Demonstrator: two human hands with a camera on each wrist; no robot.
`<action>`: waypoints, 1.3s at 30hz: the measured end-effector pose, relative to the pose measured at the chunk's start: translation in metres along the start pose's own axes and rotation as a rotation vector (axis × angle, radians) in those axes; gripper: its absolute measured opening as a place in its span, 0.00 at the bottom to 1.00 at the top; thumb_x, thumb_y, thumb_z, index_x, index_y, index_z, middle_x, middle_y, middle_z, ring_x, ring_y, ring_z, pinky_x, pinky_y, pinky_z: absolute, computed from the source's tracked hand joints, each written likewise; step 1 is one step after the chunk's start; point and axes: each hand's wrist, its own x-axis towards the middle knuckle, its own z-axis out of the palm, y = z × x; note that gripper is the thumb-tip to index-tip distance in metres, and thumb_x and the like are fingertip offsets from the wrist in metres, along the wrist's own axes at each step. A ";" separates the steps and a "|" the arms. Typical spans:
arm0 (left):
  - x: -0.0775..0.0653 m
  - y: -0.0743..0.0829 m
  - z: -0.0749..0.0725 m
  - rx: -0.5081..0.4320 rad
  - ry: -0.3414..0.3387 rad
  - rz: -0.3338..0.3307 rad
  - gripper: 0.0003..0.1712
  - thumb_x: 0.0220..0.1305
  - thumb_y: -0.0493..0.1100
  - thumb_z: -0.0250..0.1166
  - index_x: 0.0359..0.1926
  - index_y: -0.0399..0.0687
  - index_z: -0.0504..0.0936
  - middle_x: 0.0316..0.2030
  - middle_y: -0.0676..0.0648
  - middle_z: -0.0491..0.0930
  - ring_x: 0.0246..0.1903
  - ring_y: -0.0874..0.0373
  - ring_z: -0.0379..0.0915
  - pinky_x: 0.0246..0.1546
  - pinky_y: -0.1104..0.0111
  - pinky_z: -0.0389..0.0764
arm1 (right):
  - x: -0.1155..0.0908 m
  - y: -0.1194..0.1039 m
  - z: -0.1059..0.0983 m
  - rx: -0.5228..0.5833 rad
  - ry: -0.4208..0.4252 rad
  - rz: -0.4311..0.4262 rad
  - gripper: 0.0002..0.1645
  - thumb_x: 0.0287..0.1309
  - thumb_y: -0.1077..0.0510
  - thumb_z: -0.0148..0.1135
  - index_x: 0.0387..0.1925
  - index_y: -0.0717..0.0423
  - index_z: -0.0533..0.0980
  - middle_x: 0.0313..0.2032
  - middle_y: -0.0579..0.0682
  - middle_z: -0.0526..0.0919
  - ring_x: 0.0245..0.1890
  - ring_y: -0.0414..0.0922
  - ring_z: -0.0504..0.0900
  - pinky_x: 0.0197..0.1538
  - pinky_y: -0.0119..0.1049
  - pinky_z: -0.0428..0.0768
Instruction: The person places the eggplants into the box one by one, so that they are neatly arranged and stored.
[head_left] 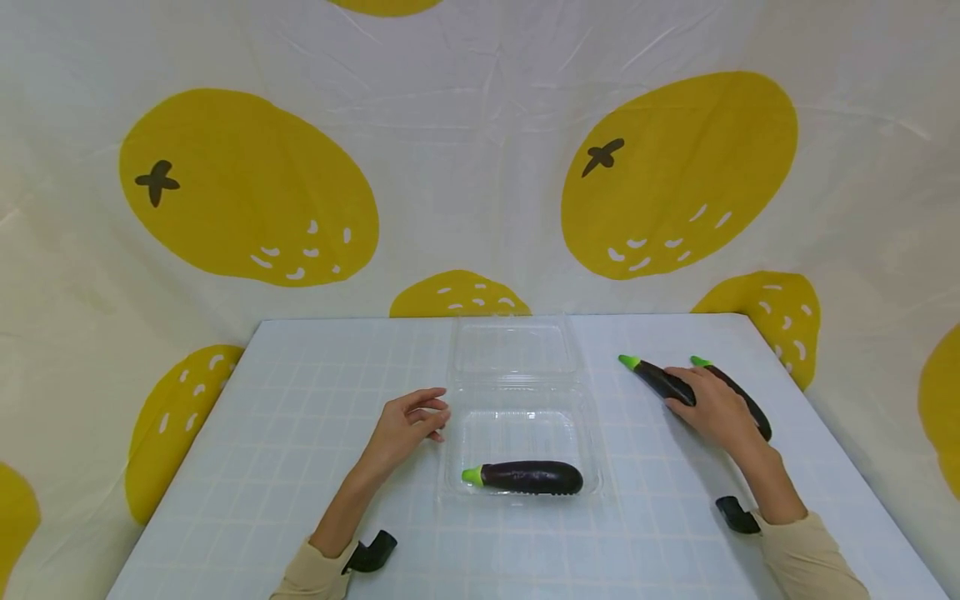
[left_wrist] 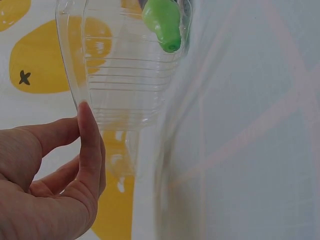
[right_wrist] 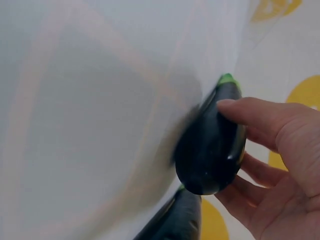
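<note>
A clear plastic clamshell container lies opened flat on the table, its lid folded back away from me. Inside its base, along the near side, rests a dark purple eggplant with a green stem. My left hand is at the base's left edge, and in the left wrist view its thumb and finger pinch the rim. My right hand grips a second eggplant between thumb and fingers, right of the container. Another eggplant lies just beyond that hand, partly hidden by it.
The white table has a faint grid pattern. Behind it hangs a pale cloth printed with large yellow fruit shapes. A black wrist device sits at the left sleeve, and another black device at the right.
</note>
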 end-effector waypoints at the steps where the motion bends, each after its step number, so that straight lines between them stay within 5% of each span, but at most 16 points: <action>1: 0.000 0.000 0.000 -0.001 0.000 -0.001 0.28 0.67 0.35 0.70 0.65 0.32 0.76 0.46 0.39 0.83 0.40 0.36 0.83 0.35 0.68 0.88 | 0.000 0.000 0.000 0.002 -0.002 0.003 0.32 0.60 0.58 0.73 0.64 0.65 0.75 0.59 0.72 0.77 0.59 0.71 0.74 0.53 0.72 0.75; 17: 0.000 -0.001 -0.001 0.001 0.000 -0.004 0.27 0.68 0.35 0.70 0.66 0.32 0.76 0.46 0.38 0.82 0.39 0.37 0.83 0.35 0.68 0.88 | -0.003 -0.004 -0.004 0.065 0.002 -0.020 0.32 0.58 0.57 0.75 0.61 0.65 0.76 0.53 0.70 0.81 0.42 0.60 0.80 0.42 0.62 0.81; 39: 0.001 -0.001 -0.001 0.003 0.007 0.013 0.26 0.68 0.35 0.69 0.65 0.31 0.76 0.46 0.37 0.83 0.38 0.38 0.83 0.35 0.68 0.88 | -0.009 -0.033 -0.024 0.166 0.060 -0.096 0.33 0.53 0.61 0.78 0.60 0.65 0.77 0.50 0.66 0.83 0.42 0.60 0.85 0.42 0.58 0.86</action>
